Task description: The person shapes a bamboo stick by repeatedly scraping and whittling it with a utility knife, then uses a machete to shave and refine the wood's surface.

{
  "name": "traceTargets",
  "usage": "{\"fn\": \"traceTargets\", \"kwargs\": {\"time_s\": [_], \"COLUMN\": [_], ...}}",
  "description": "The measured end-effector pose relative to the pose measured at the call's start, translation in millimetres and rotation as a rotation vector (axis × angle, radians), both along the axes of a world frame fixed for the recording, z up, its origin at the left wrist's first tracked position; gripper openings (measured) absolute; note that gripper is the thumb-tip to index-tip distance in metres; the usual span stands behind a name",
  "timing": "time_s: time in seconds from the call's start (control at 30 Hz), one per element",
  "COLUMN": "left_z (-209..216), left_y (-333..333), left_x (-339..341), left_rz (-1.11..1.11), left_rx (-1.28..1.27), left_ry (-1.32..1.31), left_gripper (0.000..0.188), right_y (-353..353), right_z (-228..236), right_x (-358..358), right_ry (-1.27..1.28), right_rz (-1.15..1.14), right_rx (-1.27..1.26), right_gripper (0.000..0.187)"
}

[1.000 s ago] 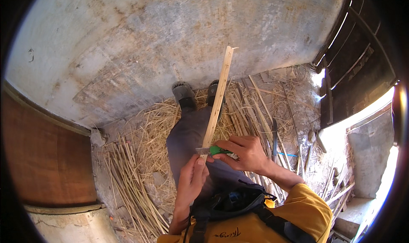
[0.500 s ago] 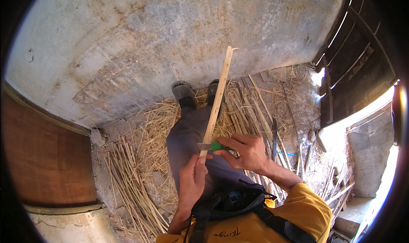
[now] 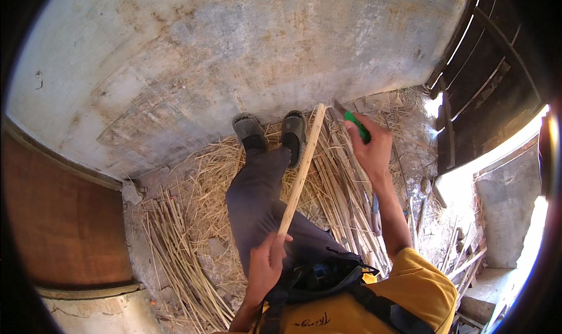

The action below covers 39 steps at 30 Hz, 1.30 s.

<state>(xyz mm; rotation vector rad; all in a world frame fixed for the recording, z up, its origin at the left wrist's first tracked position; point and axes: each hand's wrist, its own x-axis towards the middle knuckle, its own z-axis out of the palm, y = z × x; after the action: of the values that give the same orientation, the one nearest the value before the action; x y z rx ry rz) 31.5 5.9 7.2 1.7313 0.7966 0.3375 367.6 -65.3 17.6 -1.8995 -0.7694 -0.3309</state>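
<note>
My left hand (image 3: pixel 266 264) is closed round the lower end of a long, pale, flat bamboo strip (image 3: pixel 302 173). The strip slants up and away over my legs, its far end near the foot of the wall. Beyond that end, to the right, my right hand (image 3: pixel 373 146) grips the green handle of a utility knife (image 3: pixel 356 124). Its blade points up and left, just past the strip's tip and seemingly apart from it. Part of the knife handle is hidden by my fingers.
Split strips (image 3: pixel 336 176) lie on the floor to the right, beside a large blade tool (image 3: pixel 376 208). Another bundle of thin strips (image 3: pixel 181 246) lies to the left. Shavings (image 3: pixel 208 176) cover the floor round my sandals (image 3: pixel 249 126). A stained wall (image 3: pixel 234 47) stands ahead.
My right hand has swept the knife from the strip's lower end, near my left hand, up and right past its far end. The strip's far end has dipped lower in view.
</note>
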Motion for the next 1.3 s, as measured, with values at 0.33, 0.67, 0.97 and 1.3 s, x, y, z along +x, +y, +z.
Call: {"fn": "traceTargets", "kwargs": {"time_s": [0.33,0.67,0.97,1.3], "left_z": [3,11,12,11], "left_y": [12,12,9,4], "left_x": [1,10,6,0], "left_rz": [0.059,0.046,0.089,0.118], "left_rx": [-0.206,-0.093,0.007,0.016], "left_ry": [-0.102,-0.132,-0.103,-0.059], "left_gripper": [0.023,0.033,0.031,0.031], "right_y": [-5,-11,-12,-3], "right_z": [-13,-3,0,5], "right_x": [-71,-98,-86,-44], "right_ry": [-0.091,-0.234,-0.201,-0.149], "right_rz": [0.548,0.598,0.506,0.38], "right_rx": [-0.019,-0.137,-0.108,-0.03], "right_gripper": [0.03,0.033,0.033,0.03]}}
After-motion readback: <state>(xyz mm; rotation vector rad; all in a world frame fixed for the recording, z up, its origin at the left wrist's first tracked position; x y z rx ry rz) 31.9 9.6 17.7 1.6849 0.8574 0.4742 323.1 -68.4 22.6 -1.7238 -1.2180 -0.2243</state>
